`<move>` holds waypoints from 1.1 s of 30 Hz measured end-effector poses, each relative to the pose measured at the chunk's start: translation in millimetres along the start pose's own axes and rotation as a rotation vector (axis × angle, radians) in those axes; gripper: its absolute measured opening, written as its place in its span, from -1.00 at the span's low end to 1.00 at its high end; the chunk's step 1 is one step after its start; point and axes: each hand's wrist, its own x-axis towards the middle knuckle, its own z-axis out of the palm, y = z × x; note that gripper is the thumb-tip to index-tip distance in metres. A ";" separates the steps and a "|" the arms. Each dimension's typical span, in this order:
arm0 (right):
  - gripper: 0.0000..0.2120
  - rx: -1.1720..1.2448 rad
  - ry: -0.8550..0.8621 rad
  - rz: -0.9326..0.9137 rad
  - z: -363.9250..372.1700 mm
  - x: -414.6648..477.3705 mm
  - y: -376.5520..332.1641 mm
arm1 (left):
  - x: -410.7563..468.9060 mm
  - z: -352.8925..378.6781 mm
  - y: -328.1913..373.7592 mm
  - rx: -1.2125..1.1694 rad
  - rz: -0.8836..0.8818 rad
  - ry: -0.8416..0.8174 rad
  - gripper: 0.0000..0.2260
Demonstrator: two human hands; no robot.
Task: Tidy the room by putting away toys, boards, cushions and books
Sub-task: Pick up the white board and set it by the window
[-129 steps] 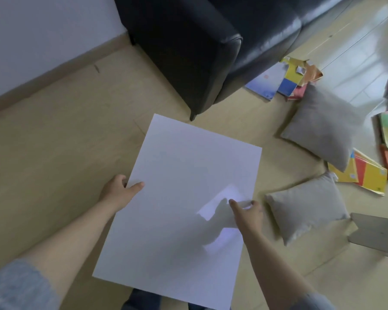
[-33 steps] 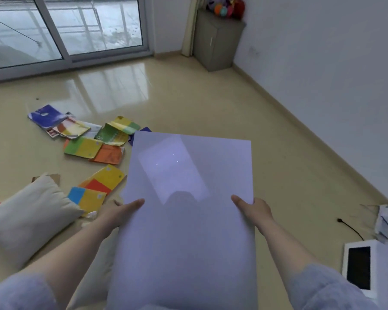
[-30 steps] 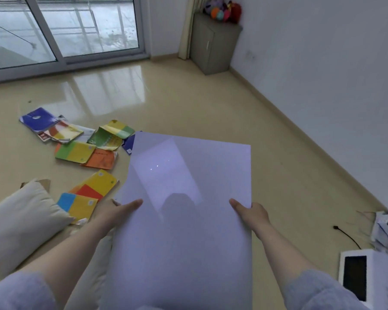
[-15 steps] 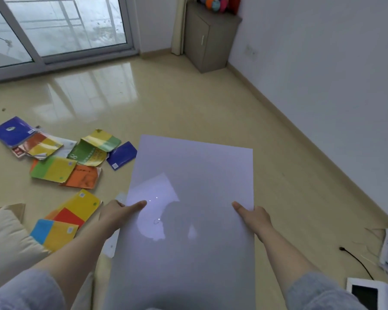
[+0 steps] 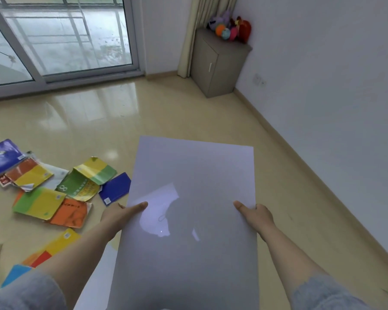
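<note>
A large glossy white board [image 5: 188,175] is held flat in front of me above the floor. My left hand [image 5: 119,214] grips its left edge, thumb lying on top. My right hand [image 5: 257,214] grips its right edge the same way. Several colourful books [image 5: 54,189] lie scattered on the floor to the left of the board. Plush toys [image 5: 231,27] sit on top of a grey cabinet [image 5: 215,63] in the far corner.
A white wall [image 5: 334,108] with a skirting board runs along the right. Glass sliding doors [image 5: 54,36] and a curtain [image 5: 195,34] close the far side. Bare tiled floor [image 5: 166,108] stretches between me and the cabinet. A cushion corner shows at the lower left edge.
I have turned from the sofa side of the room toward the corner cabinet, carrying the board in both hands. The cushions and the white device at lower right have slipped out of view.
</note>
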 end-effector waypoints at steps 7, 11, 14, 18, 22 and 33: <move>-0.34 -0.040 -0.054 -0.065 -5.0 116.4 -91.9 | 76.1 8.3 82.4 -0.055 -0.024 0.066 -0.52; -0.30 -0.075 -0.113 -0.118 -17.1 192.0 -167.1 | 135.5 7.0 131.0 -0.084 -0.054 0.112 -0.22; -0.37 -0.072 -0.152 -0.157 -19.8 232.1 -216.4 | 169.6 3.2 158.5 -0.093 -0.090 0.150 -0.28; -0.47 -0.080 -0.208 -0.190 -13.0 274.1 -267.1 | 197.2 -8.4 208.6 -0.118 -0.066 0.226 -0.47; -0.45 -0.074 -0.241 -0.167 7.4 308.3 -310.8 | 242.6 -23.2 225.2 -0.131 -0.110 0.276 -0.47; -0.32 -0.156 -0.261 -0.239 76.0 379.2 -501.8 | 355.4 -126.6 301.5 -0.206 -0.173 0.309 -0.45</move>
